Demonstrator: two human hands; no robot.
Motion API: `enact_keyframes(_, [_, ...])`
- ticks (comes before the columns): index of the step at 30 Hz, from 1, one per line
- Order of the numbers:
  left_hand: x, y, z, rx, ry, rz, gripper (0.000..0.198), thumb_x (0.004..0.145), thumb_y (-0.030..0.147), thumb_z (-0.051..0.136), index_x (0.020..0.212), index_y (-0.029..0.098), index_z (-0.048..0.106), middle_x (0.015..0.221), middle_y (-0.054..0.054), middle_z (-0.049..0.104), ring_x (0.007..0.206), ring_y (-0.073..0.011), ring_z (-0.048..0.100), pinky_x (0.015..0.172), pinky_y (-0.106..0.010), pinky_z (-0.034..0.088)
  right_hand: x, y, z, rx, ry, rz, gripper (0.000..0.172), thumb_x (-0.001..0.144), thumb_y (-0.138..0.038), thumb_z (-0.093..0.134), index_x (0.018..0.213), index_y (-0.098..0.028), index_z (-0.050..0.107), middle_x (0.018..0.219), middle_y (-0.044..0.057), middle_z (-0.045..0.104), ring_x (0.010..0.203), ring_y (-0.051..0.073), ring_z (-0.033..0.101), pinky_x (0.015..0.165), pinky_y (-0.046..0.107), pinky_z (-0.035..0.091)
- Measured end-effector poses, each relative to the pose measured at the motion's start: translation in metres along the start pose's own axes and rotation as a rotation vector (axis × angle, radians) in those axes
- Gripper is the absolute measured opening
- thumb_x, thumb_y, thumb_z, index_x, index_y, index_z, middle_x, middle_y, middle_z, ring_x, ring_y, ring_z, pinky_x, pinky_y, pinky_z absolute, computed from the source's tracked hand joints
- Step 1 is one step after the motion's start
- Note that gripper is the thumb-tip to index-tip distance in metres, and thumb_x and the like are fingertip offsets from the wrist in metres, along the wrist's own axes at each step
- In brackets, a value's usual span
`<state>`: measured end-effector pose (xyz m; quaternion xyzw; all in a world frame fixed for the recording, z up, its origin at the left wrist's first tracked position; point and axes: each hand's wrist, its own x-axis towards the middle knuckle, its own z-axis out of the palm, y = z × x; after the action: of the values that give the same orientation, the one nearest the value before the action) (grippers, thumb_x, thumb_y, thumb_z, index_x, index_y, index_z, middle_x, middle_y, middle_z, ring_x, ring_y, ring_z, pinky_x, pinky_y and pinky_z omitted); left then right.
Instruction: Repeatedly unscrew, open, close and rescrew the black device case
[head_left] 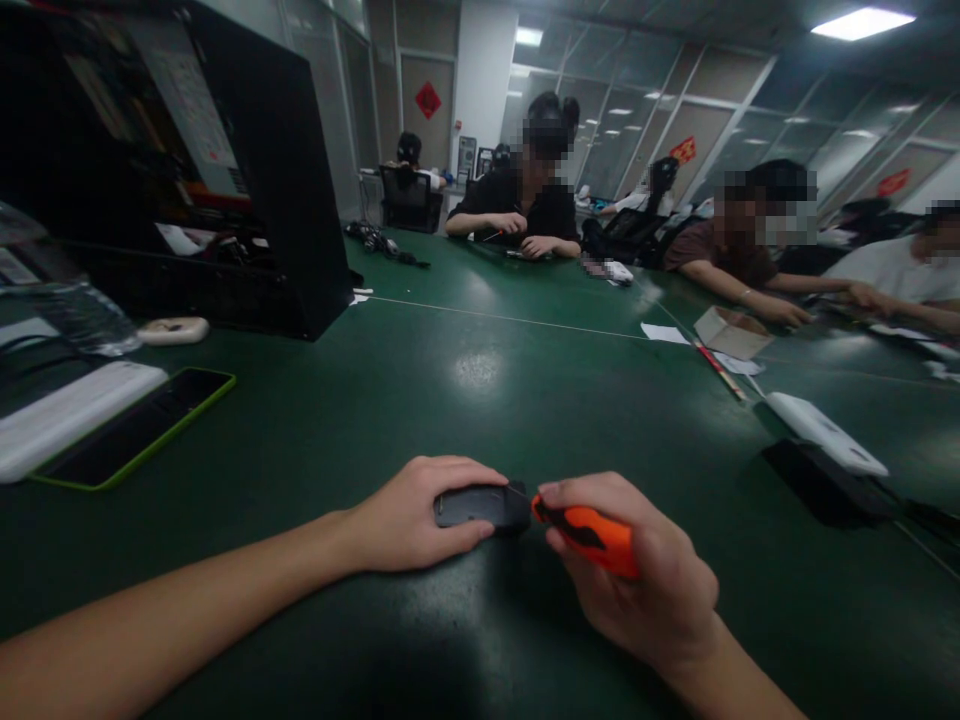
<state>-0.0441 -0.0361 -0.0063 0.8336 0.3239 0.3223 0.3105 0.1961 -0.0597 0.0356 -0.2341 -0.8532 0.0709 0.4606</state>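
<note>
A small dark mouse-shaped device (476, 508) lies on the green table (480, 420), in front of me. My left hand (424, 512) grips it from the left, fingers along its far side and thumb along its near side. On the right, my right hand (637, 570) is wrapped round an orange and black screwdriver handle (600, 540). The handle points left toward the device's right end, close to it. The tool's tip is too thin and blurred to make out, so I cannot tell if it touches.
An open black computer case (300, 200) stands at the back left, near a phone (135, 425), a white strip (79, 415) and a plastic bottle (71, 290). On the right lie a white bar (825, 432) and a black block (821, 482). People sit across the table.
</note>
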Motion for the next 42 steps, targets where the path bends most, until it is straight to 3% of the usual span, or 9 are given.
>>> enact_keyframes(4, [-0.001, -0.001, 0.000, 0.011, 0.005, -0.008, 0.040, 0.091, 0.031, 0.070, 0.130, 0.022, 0.065, 0.125, -0.006, 0.072, 0.112, -0.0232, 0.069, 0.100, -0.035, 0.052, -0.002, 0.010, 0.010, 0.018, 0.178, 0.001, 0.087, 0.082, 0.003, 0.067, 0.150, -0.044, 0.038, 0.114, 0.004, 0.067, 0.094, 0.023, 0.073, 0.075, 0.041, 0.066])
enact_keyframes(10, [-0.001, -0.001, 0.000, 0.009, 0.006, -0.019, 0.041, 0.090, 0.031, 0.070, 0.129, 0.023, 0.066, 0.125, -0.007, 0.073, 0.111, -0.0247, 0.069, 0.100, -0.038, 0.053, 0.001, 0.025, 0.020, -0.050, 0.179, -0.053, 0.105, 0.078, -0.002, 0.076, 0.158, -0.043, 0.021, 0.109, 0.003, 0.065, 0.095, 0.023, 0.069, 0.089, 0.052, 0.063])
enact_keyframes(14, [-0.002, -0.002, 0.000, 0.008, 0.004, -0.012, 0.042, 0.090, 0.033, 0.070, 0.131, 0.023, 0.064, 0.126, -0.006, 0.072, 0.111, -0.0238, 0.069, 0.099, -0.035, 0.052, 0.002, 0.022, 0.019, -0.085, 0.194, 0.090, 0.099, 0.082, -0.004, 0.074, 0.157, -0.045, 0.024, 0.115, 0.005, 0.063, 0.096, 0.024, 0.071, 0.084, 0.047, 0.065])
enact_keyframes(18, [-0.002, -0.002, 0.000, 0.025, 0.006, -0.010, 0.041, 0.091, 0.032, 0.070, 0.130, 0.022, 0.064, 0.125, -0.006, 0.072, 0.111, -0.0229, 0.069, 0.099, -0.033, 0.052, 0.006, 0.020, 0.015, 0.051, 0.121, 0.201, 0.091, 0.088, -0.006, 0.067, 0.157, -0.043, 0.020, 0.112, 0.003, 0.065, 0.094, 0.021, 0.073, 0.092, 0.046, 0.063])
enact_keyframes(22, [-0.002, -0.002, 0.000, 0.035, 0.007, -0.027, 0.044, 0.090, 0.034, 0.070, 0.131, 0.022, 0.063, 0.126, -0.006, 0.072, 0.111, -0.0240, 0.070, 0.098, -0.035, 0.052, 0.020, 0.023, 0.009, 0.073, 0.016, 0.196, 0.085, 0.090, -0.009, 0.066, 0.156, -0.039, 0.022, 0.110, 0.003, 0.067, 0.095, 0.020, 0.074, 0.092, 0.043, 0.062])
enact_keyframes(26, [-0.002, -0.003, 0.001, 0.045, 0.018, -0.048, 0.046, 0.088, 0.035, 0.072, 0.132, 0.021, 0.063, 0.127, -0.007, 0.073, 0.113, -0.0252, 0.070, 0.100, -0.037, 0.053, 0.038, 0.029, 0.007, -0.075, -0.064, 0.137, 0.085, 0.085, -0.024, 0.077, 0.153, -0.038, 0.028, 0.135, 0.009, 0.061, 0.104, 0.024, 0.071, 0.097, 0.046, 0.058])
enact_keyframes(32, [-0.002, -0.002, 0.001, 0.053, 0.005, -0.063, 0.047, 0.087, 0.034, 0.073, 0.131, 0.021, 0.064, 0.128, -0.007, 0.072, 0.113, -0.0256, 0.070, 0.103, -0.038, 0.052, 0.046, 0.027, 0.013, 0.025, -0.061, 0.299, 0.077, 0.089, -0.019, 0.069, 0.152, -0.034, 0.029, 0.095, -0.001, 0.070, 0.084, 0.019, 0.072, 0.086, 0.038, 0.060])
enact_keyframes(36, [-0.002, -0.002, 0.000, 0.038, 0.008, -0.049, 0.045, 0.088, 0.035, 0.073, 0.130, 0.021, 0.064, 0.126, -0.007, 0.073, 0.112, -0.0251, 0.070, 0.099, -0.036, 0.053, 0.041, 0.018, 0.011, 0.112, -0.098, 0.277, 0.074, 0.091, -0.014, 0.064, 0.152, -0.036, 0.028, 0.101, -0.001, 0.071, 0.092, 0.018, 0.073, 0.092, 0.039, 0.059])
enact_keyframes(42, [-0.003, -0.003, 0.000, 0.056, 0.002, -0.033, 0.051, 0.084, 0.032, 0.076, 0.131, 0.021, 0.063, 0.125, -0.006, 0.073, 0.110, -0.0248, 0.070, 0.096, -0.033, 0.053, 0.031, 0.015, 0.018, 0.272, -0.037, 0.340, 0.074, 0.094, -0.014, 0.055, 0.154, -0.035, 0.018, 0.102, 0.001, 0.063, 0.095, 0.019, 0.069, 0.096, 0.044, 0.057])
